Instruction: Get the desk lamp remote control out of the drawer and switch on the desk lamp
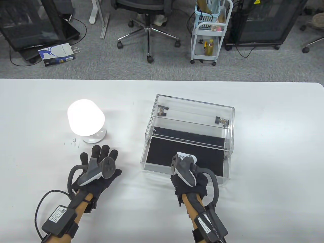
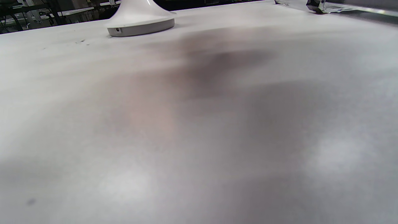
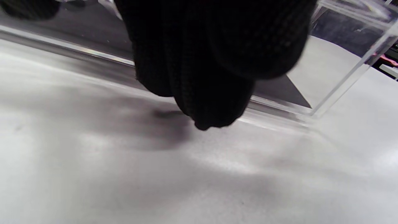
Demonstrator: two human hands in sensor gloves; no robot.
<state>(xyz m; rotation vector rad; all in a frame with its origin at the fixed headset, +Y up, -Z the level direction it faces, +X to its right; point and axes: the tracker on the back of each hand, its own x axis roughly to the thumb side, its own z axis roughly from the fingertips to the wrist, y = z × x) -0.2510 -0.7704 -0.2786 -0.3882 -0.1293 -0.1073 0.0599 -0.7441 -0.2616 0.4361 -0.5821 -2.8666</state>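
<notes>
Lamp (image 1: 86,121): white shade glowing bright, white base. Table (image 1: 265,141): plain white. Drawer (image 1: 187,154) at 3 o'clock of lamp: clear acrylic w/ black liner. Remote (image 1: 186,157): white. Both gloves black; trackers (image 1: 97,170) grey w/ white undersides.

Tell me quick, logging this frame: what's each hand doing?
Left hand: open, flat on the table, holding nothing.
Right hand: holds the remote control over the drawer.

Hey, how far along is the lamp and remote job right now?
Mostly done: the drawer is pulled open and the desk lamp glows. The right hand holds the white remote over the drawer; the left hand lies flat. Nothing obvious remains.
</notes>
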